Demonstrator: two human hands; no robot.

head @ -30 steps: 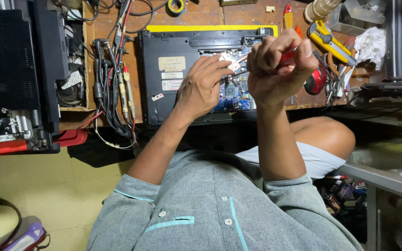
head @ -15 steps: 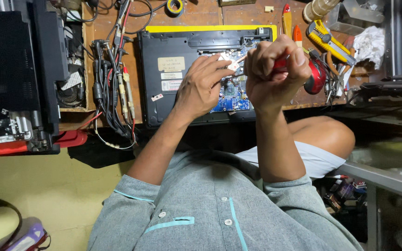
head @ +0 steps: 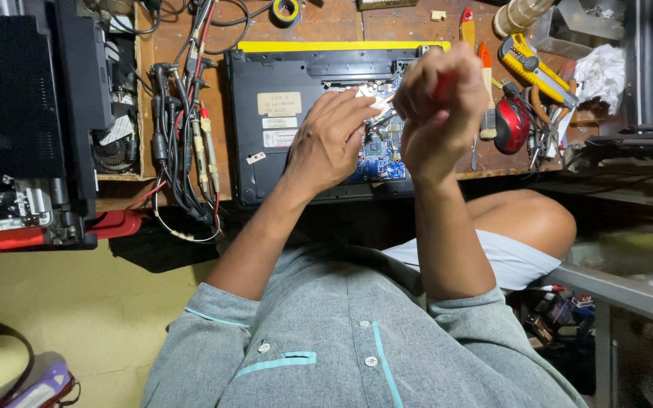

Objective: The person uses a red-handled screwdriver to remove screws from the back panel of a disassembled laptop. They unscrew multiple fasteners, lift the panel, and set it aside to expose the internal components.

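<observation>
Far left, upper half: black electronics housing (head: 17, 113) standing open, with a red base (head: 54, 234) beneath; stiff, bulky, untouched.
Left of centre, top: bundle of cables and probes (head: 187, 128) draped over the wooden bench (head: 326, 23); limp, tangle-prone, apart from both hands.
Upper centre: black laptop (head: 281, 121) lying bottom-up on the bench, yellow strip along its far edge, pale labels on the shell, cover off at the right with a blue circuit board (head: 378, 155) exposed.
Laptop handling: likely moderate in weight, rigid shell, best gripped by the outer edges; bare board judged fragile, to be kept clear of pressing fingers and stray metal.
Left hand (head: 330, 140): resting over the open bay, fingers curled down onto a small light-coloured part (head: 363, 94) at the bay's edge; pinched or merely steadied, cannot tell.
Small part handling: probably thin, light, easily bent; fingertip edge grip advisable.
Right hand (head: 436, 106): raised above the board, clenched around a red-handled tool (head: 441, 85), apparently a screwdriver, shaft angled down toward the left fingertips.
Tool handling: hard, slim, prone to slipping off small screws; firm grip on the handle, light pressure.
Right of centre, top: red mouse (head: 512, 125), yellow utility knife (head: 534, 69), crumpled white cloth (head: 598, 72).
</observation>
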